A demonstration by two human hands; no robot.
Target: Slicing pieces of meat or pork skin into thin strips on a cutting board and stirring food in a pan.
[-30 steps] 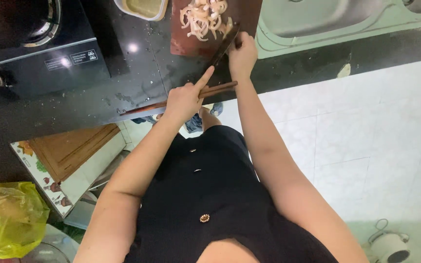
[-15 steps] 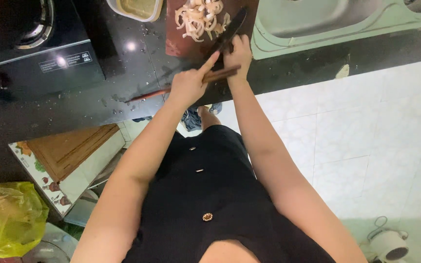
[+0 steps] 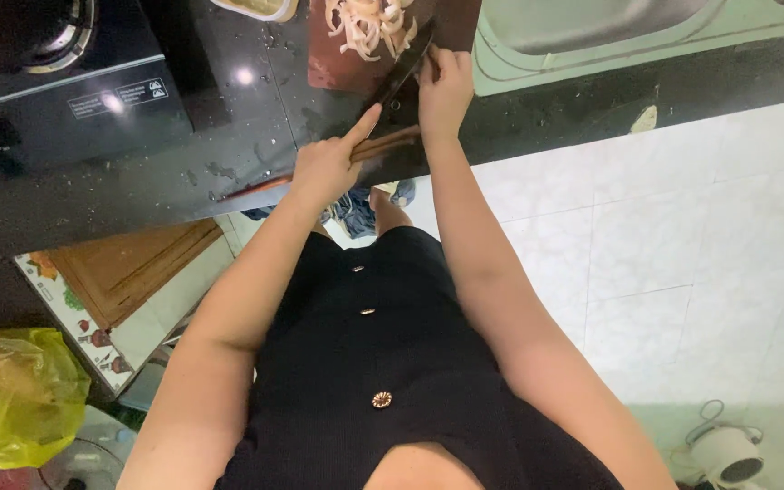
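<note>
At the top centre of the frame the right hand (image 3: 444, 86) is closed around the handle of a dark knife (image 3: 403, 74), its blade slanting up toward a heap of pale sliced strips (image 3: 369, 25) on a reddish-brown cutting board (image 3: 333, 63); half a second ago the hand sat at much the same spot, the strips showing fuller in view. The left hand (image 3: 327, 168), just below and left, has its fingers curled on a pair of brown chopsticks (image 3: 383, 145) with the forefinger stretched toward the knife; a second ago it lay a little lower on the black counter (image 3: 229, 136). A stove (image 3: 47, 82) fills the upper left; a sink (image 3: 592, 36) the upper right; a yellow bag (image 3: 15, 395) the lower left.
</note>
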